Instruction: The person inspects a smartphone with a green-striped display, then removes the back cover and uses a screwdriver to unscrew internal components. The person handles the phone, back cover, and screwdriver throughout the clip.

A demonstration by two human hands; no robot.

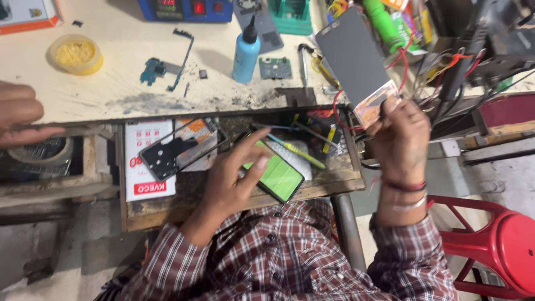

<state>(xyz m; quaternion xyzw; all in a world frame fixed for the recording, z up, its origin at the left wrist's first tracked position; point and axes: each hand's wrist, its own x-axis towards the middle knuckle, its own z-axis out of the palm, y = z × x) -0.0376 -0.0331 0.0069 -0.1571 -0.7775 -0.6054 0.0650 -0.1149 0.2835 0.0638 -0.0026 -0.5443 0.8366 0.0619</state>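
Observation:
My left hand [231, 175] reaches into an open wooden drawer [334, 181] and grips the left end of a phone [281, 175] with a lit green screen; my thumb rests on the glass and the other fingers are spread. My right hand [398, 139] is raised at the bench edge, pinching the lower end of a grey phone display panel [354, 56] by its orange flex part. The panel stands tilted in the air above a tangle of red wires.
A black phone frame [167, 153] and a red-and-white packet [146, 167] lie in the drawer. On the bench sit a blue bottle [246, 50], a yellow tub [75, 54] and small circuit boards [275, 68]. Another person's hand [19, 117] enters at left. A red stool [501, 239] stands at right.

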